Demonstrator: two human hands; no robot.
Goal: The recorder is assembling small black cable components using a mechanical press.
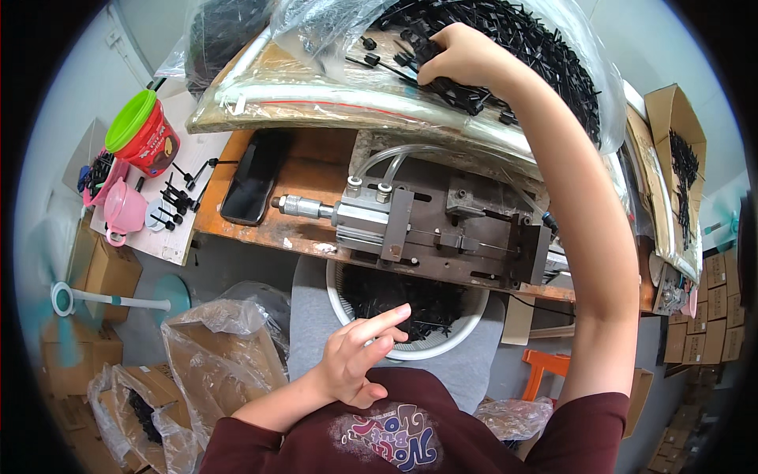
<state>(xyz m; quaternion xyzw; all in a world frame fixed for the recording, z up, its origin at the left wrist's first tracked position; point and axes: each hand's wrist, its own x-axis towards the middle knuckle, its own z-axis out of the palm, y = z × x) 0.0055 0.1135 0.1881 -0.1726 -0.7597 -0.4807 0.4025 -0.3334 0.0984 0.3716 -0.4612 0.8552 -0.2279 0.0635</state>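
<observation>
Above the bench edge, right hand (466, 57) grips black parts (537, 39); left hand (359, 355) open.

I sit in a small workshop: a steel pneumatic jig (442, 229) is bolted to my worn wooden bench (300, 189), with heaps of black plastic parts (545, 47) and stacked brown cardboard cartons (711, 316) around.
</observation>
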